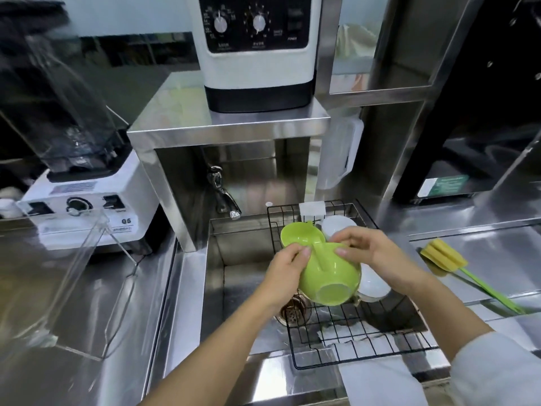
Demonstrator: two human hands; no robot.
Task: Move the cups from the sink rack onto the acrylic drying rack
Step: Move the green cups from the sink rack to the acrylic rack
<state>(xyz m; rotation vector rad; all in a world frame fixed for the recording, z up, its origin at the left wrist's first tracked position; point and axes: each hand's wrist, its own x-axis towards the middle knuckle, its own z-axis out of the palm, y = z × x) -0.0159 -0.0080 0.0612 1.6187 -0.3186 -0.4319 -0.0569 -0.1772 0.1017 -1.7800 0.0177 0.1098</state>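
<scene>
A black wire sink rack spans the sink. Over it, both hands hold a green cup tipped on its side, base toward me. My left hand grips its left side by the handle; my right hand grips its upper right rim. A second green cup lies behind it, opening toward me. A white cup rests at the back of the rack, another white cup sits partly hidden at the right. The clear acrylic drying rack stands on the left counter.
A white blender stands behind the acrylic rack. A steel shelf carrying a white appliance overhangs the tap. A yellow sponge brush with a green handle lies on the right counter. The drain strainer is in the sink.
</scene>
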